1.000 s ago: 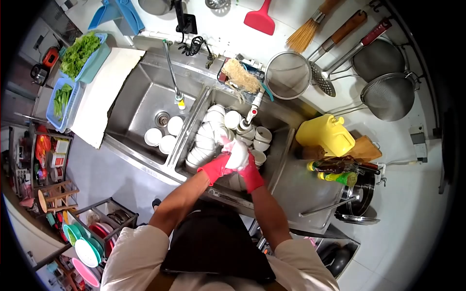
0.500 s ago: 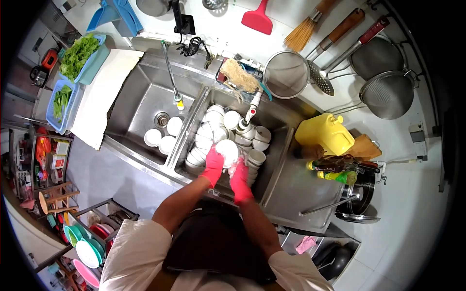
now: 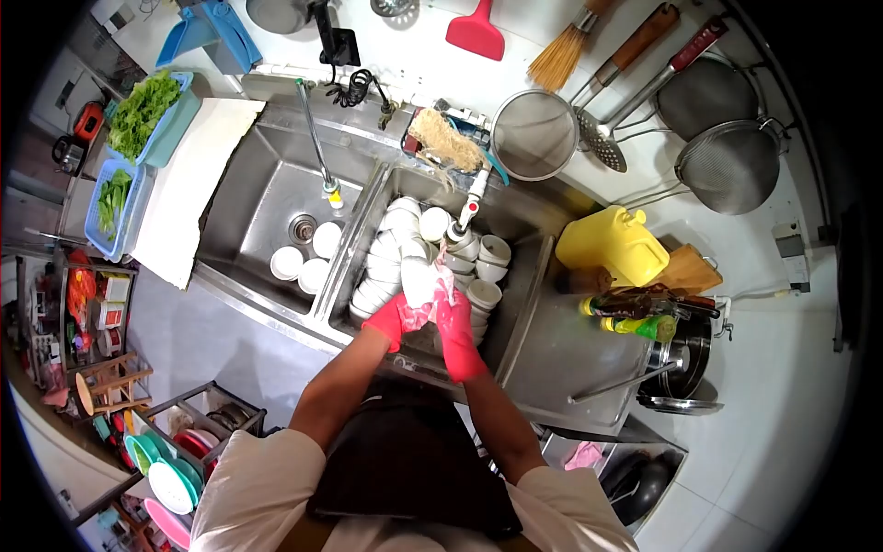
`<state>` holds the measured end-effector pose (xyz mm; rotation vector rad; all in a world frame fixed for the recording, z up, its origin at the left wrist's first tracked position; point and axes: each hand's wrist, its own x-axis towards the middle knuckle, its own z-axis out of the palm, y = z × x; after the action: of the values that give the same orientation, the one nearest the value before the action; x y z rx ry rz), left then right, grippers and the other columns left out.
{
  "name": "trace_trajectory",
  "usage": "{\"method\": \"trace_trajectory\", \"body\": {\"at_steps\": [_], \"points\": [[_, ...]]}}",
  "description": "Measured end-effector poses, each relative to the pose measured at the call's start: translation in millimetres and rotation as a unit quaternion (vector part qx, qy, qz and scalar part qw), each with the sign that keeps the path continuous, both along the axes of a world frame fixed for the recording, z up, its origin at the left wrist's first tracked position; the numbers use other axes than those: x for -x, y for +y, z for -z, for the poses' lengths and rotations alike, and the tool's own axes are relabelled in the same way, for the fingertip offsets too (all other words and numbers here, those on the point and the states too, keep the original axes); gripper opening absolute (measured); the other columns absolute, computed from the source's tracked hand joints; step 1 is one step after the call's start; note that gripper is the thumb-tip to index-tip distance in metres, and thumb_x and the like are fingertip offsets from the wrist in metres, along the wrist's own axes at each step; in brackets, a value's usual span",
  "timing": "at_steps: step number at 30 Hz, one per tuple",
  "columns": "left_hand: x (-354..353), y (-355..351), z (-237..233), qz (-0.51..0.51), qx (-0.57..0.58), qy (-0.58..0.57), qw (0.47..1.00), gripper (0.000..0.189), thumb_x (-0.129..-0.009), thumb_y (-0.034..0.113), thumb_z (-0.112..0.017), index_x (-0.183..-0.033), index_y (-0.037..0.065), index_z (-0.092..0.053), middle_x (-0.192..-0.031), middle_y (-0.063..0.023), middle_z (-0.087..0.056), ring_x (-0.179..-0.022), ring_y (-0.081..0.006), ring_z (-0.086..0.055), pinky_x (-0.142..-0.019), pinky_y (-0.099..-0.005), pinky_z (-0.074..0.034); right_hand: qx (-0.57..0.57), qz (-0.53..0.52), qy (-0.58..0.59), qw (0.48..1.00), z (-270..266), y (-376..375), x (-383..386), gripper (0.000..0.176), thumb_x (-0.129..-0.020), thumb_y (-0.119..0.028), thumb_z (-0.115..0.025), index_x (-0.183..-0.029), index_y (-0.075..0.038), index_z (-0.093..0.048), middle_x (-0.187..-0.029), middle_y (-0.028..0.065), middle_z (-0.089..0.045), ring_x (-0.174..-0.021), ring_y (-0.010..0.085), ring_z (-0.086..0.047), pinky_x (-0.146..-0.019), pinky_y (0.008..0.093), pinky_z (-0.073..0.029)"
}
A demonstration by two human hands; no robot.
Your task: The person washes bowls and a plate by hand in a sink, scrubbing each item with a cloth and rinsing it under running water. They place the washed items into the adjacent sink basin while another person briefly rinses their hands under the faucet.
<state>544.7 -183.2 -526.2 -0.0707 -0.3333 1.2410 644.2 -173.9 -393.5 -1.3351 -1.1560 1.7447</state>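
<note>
Both of my hands wear pink-red rubber gloves and meet over the right sink basin. My left hand (image 3: 397,318), fingers closed, grips a white bowl (image 3: 418,280) by its lower edge, the bowl tilted up on its side. My right hand (image 3: 452,320) is closed on a pale, wet-looking cloth (image 3: 444,278), pressed against the bowl's right side. Around and beyond them, stacked white bowls (image 3: 384,267) fill much of the basin. More white bowls (image 3: 488,294) stand in piles to the right. The fingertips are partly hidden behind the bowl and cloth.
In the left basin (image 3: 262,207), 3 white bowls (image 3: 314,274) lie near the drain. A faucet (image 3: 317,138) reaches over it; another spout (image 3: 467,212) hangs above the bowls. A yellow jug (image 3: 612,247) and bottles (image 3: 639,328) stand right. Strainers (image 3: 535,134) hang on the wall.
The bowl has turned from facing up to standing on its side. My left hand has shifted slightly down and in, and the cloth has moved up along the bowl's right side.
</note>
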Motion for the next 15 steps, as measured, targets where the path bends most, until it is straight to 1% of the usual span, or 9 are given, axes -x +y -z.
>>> {"method": "trace_trajectory", "body": {"at_steps": [3,5,7,9,11,12,13,14,15], "points": [[18,-16,25,0.086,0.1,0.051,0.99,0.023,-0.088,0.009,-0.031,-0.103,0.003,-0.047,-0.094,-0.0073,-0.052,-0.084,-0.0183,-0.051,-0.079,-0.0284,-0.042,-0.076,0.001,0.065,0.995,38,1,-4,0.025,-0.084,-0.022,-0.053,-0.094,0.0,-0.058,-0.067,0.0006,-0.055,-0.053,0.0088,-0.051,-0.047,0.0233,-0.041],[25,-21,26,0.11,0.125,0.062,0.984,0.021,-0.087,0.01,-0.034,-0.099,0.003,-0.049,-0.091,-0.0081,-0.053,-0.082,-0.0191,-0.052,-0.077,-0.0292,-0.042,0.099,0.055,0.051,0.992,35,0,4,0.025,-0.084,-0.023,-0.052,-0.095,-0.001,-0.059,-0.067,0.0001,-0.055,-0.054,0.0083,-0.051,-0.048,0.023,-0.041],[27,-22,35,0.133,0.138,0.041,0.981,0.019,-0.087,0.012,-0.037,-0.096,0.003,-0.051,-0.088,-0.0089,-0.054,-0.08,-0.0198,-0.053,-0.075,-0.0299,-0.043,0.137,0.055,0.063,0.987,30,-9,7,0.027,-0.085,-0.025,-0.052,-0.095,-0.002,-0.059,-0.068,0.0006,-0.056,-0.055,0.0085,-0.051,-0.049,0.0226,-0.042],[26,-19,57,0.163,0.135,-0.018,0.977,0.018,-0.086,0.013,-0.039,-0.092,0.004,-0.053,-0.084,-0.0096,-0.055,-0.078,-0.0206,-0.053,-0.072,-0.0307,-0.044,0.059,0.046,0.072,0.995,22,-25,10,0.021,-0.086,-0.019,-0.05,-0.094,-0.002,-0.059,-0.075,0.0023,-0.057,-0.06,0.0097,-0.054,-0.051,0.0226,-0.043],[23,-25,91,0.214,0.133,-0.094,0.963,0.018,-0.085,0.015,-0.042,-0.089,0.004,-0.056,-0.081,-0.0104,-0.056,-0.076,-0.0214,-0.054,-0.07,-0.0315,-0.044,-0.006,0.014,0.03,0.999,44,-24,10,0.024,-0.084,-0.017,-0.052,-0.103,-0.002,-0.057,-0.082,0.0073,-0.06,-0.069,0.0131,-0.057,-0.062,0.0257,-0.047],[27,-33,87,0.214,0.132,-0.094,0.963,0.018,-0.085,0.015,-0.042,-0.089,0.004,-0.056,-0.081,-0.0104,-0.056,-0.076,-0.0214,-0.054,-0.07,-0.0315,-0.044,-0.202,-0.062,-0.075,0.975,18,-15,15,0.026,-0.083,-0.017,-0.053,-0.106,-0.004,-0.056,-0.085,0.0092,-0.061,-0.073,0.0141,-0.057,-0.067,0.0265,-0.046],[30,-49,72,0.219,0.167,0.027,0.961,0.017,-0.084,0.015,-0.044,-0.091,0.004,-0.055,-0.08,-0.0099,-0.057,-0.067,-0.0179,-0.053,-0.06,-0.0275,-0.043,-0.385,-0.133,-0.176,0.896,1,-6,18,0.029,-0.082,-0.017,-0.054,-0.109,-0.006,-0.055,-0.089,0.0112,-0.061,-0.077,0.0152,-0.058,-0.072,0.0273,-0.046],[30,-65,48,0.223,0.199,0.148,0.943,0.018,-0.084,0.016,-0.046,-0.094,0.004,-0.055,-0.079,-0.0095,-0.057,-0.059,-0.0145,-0.053,-0.051,-0.0236,-0.042,-0.367,-0.153,-0.183,0.899,-2,0,16,0.031,-0.081,-0.017,-0.055,-0.111,-0.01,-0.055,-0.096,0.0125,-0.06,-0.082,0.0152,-0.056,-0.075,0.0273,-0.045],[32,-72,21,0.225,0.225,0.267,0.909,0.019,-0.083,0.016,-0.048,-0.097,0.004,-0.055,-0.078,-0.0091,-0.057,-0.05,-0.011,-0.052,-0.041,-0.0196,-0.042,-0.234,-0.204,-0.158,0.937,-6,13,16,0.029,-0.08,-0.017,-0.057,-0.107,-0.008,-0.057,-0.1,0.0096,-0.059,-0.086,0.0156,-0.056,-0.076,0.0273,-0.044]]}}
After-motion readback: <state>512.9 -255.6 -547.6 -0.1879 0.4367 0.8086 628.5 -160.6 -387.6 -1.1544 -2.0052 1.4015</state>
